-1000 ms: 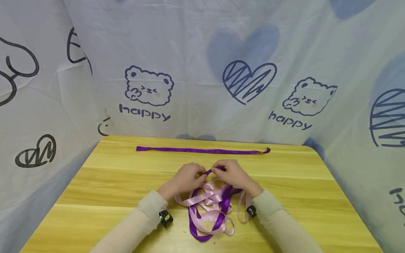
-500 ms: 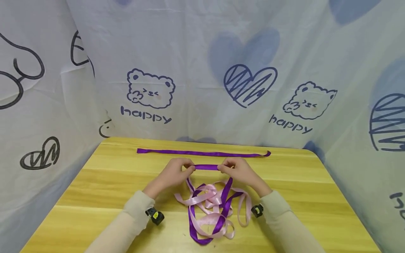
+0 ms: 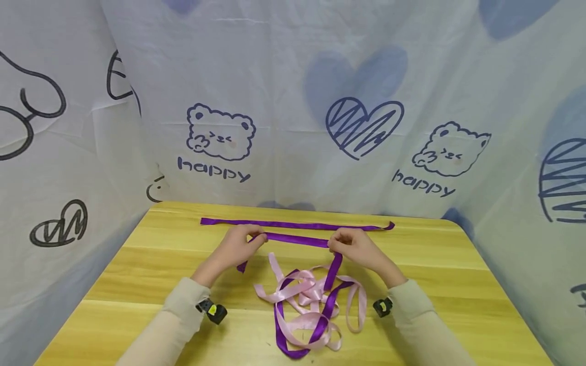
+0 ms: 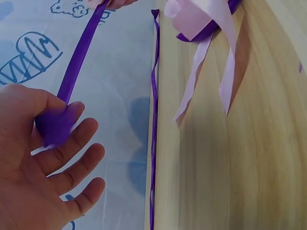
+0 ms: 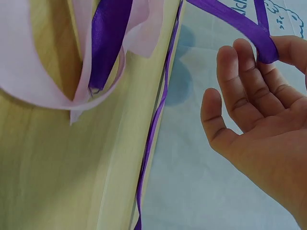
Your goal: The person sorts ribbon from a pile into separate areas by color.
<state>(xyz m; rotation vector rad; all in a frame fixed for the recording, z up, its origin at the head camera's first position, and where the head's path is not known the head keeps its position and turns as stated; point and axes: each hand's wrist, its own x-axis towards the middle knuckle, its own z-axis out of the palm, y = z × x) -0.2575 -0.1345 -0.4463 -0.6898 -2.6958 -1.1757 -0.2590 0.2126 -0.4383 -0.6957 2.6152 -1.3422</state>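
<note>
A purple ribbon [image 3: 296,239] is stretched between my two hands above the table, behind a loose heap. My left hand [image 3: 235,249] pinches it near one end between thumb and index finger; a short tail hangs below that hand. My right hand [image 3: 359,249] pinches the same ribbon farther along, and its rest drops toward the heap. The heap mixes pink ribbon [image 3: 308,321] with purple ribbon [image 3: 286,351] in loops. In the left wrist view the ribbon end [image 4: 55,127] is blurred beside the palm. In the right wrist view the ribbon [image 5: 267,51] folds over at the fingertips.
Another purple ribbon [image 3: 293,225] lies straight along the far edge of the wooden table [image 3: 137,305], its right end curled. A pale cloth [image 3: 284,168] with hearts and bears hangs behind the table and at its sides.
My hands have moved apart, the left one farther to the left, lengthening the taut purple stretch between them. A purple end now hangs free below the left hand, out of the heap.
</note>
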